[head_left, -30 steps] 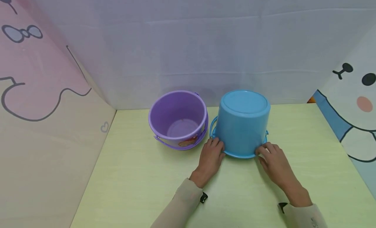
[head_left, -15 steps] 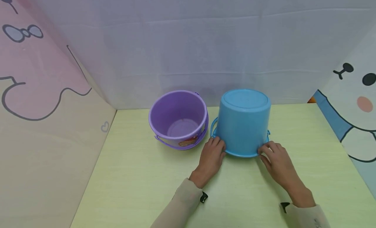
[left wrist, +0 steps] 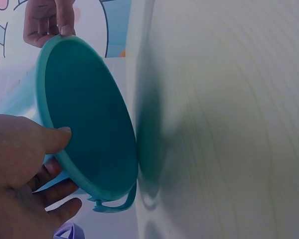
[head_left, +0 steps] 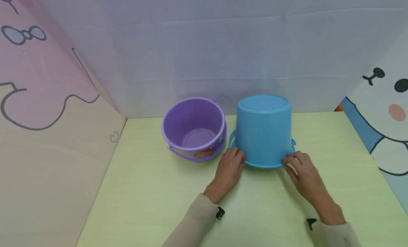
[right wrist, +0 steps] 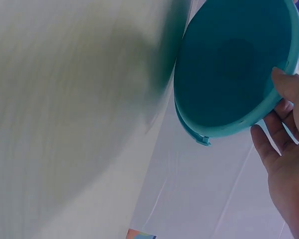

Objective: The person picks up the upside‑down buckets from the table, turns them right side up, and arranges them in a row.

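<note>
A blue bucket (head_left: 264, 133) is upside down, its base up and its near rim lifted off the table while the far rim stays low. My left hand (head_left: 227, 165) pinches the rim at the near left, thumb inside the mouth and fingers outside, as the left wrist view shows. On the near right, my right hand (head_left: 304, 176) pinches the same rim, with its thumb over the edge in the right wrist view. The inside of the blue bucket (left wrist: 89, 119) shows nothing in it. Left of it, a purple bucket (head_left: 172, 142) stands upright with its mouth up.
The pale green table (head_left: 143, 204) meets a white cloth wall (head_left: 204, 45) just behind both buckets. Side walls with cartoon drawings flank the table. The purple bucket's rim is close to the blue bucket's handle (head_left: 232, 139).
The blue bucket's near rim has risen slightly and its base has tipped back toward the wall. My right hand has shifted a little to the right with the rim. The purple bucket stays put.
</note>
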Tool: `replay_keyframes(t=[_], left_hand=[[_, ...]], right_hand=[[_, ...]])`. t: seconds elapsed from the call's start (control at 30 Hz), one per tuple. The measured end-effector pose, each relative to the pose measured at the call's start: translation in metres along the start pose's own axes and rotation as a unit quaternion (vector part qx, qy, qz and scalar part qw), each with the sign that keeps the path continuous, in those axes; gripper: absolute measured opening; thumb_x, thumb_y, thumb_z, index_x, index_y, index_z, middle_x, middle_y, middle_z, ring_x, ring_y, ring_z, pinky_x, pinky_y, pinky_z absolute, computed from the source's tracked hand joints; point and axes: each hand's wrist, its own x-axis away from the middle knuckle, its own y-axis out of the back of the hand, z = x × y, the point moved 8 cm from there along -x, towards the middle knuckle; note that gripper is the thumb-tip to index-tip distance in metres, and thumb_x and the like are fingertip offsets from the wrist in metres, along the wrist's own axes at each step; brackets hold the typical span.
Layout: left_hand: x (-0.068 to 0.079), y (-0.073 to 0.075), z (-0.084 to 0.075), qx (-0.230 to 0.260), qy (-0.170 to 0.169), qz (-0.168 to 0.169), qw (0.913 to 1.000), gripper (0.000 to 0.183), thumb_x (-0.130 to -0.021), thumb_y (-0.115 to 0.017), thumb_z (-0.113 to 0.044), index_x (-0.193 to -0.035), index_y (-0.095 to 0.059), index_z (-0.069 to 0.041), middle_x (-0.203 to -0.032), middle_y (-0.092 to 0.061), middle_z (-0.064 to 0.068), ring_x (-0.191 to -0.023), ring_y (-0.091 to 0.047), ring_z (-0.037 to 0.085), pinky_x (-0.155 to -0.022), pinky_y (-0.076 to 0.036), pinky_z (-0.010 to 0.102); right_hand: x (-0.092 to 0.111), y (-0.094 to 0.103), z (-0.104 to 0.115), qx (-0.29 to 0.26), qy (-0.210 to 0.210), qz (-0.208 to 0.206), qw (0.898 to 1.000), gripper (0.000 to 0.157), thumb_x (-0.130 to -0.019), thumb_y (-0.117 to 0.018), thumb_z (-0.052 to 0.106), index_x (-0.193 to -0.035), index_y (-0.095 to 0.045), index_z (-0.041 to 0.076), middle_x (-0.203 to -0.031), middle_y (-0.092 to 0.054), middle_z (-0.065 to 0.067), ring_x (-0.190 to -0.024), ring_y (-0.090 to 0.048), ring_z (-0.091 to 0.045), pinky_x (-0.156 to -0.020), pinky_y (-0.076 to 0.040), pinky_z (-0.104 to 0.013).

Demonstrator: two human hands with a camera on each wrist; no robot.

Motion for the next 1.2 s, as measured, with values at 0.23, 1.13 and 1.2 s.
replay_keyframes(t=[0.23,1.13,1.2], left_hand=[[0.0,0.006,-0.001,0.025,-0.016,-0.017,0.9994,0.019,-0.083,-0.07,-0.014,-0.089,-0.052,-0.017,-0.089,-0.041,-0.004,-0.087,-0.042,0.014,-0.075,-0.039,0.022],[0.001,0.037,-0.003,0.118,-0.045,-0.096,0.9874,0.013,-0.083,-0.068,-0.003,-0.091,-0.062,-0.012,-0.091,-0.05,-0.004,-0.091,-0.05,0.012,-0.08,-0.044,0.019],[0.001,0.04,-0.004,0.123,-0.045,-0.097,0.9867,0.013,-0.083,-0.067,-0.003,-0.092,-0.063,-0.011,-0.092,-0.05,-0.004,-0.091,-0.05,0.012,-0.081,-0.044,0.019]], right_hand=[[-0.003,0.006,0.003,-0.006,-0.007,-0.004,1.0,0.025,-0.093,-0.052,0.031,-0.091,-0.058,0.006,-0.097,-0.051,-0.009,-0.095,-0.046,-0.028,-0.077,-0.038,-0.036],[-0.014,0.031,0.018,-0.046,0.051,-0.121,0.99,0.039,-0.096,-0.047,0.035,-0.086,-0.062,0.0,-0.09,-0.055,-0.014,-0.086,-0.048,-0.032,-0.082,-0.032,-0.022],[-0.015,0.033,0.019,-0.049,0.058,-0.131,0.988,0.039,-0.096,-0.048,0.033,-0.086,-0.061,-0.001,-0.089,-0.055,-0.015,-0.084,-0.048,-0.032,-0.082,-0.032,-0.022]])
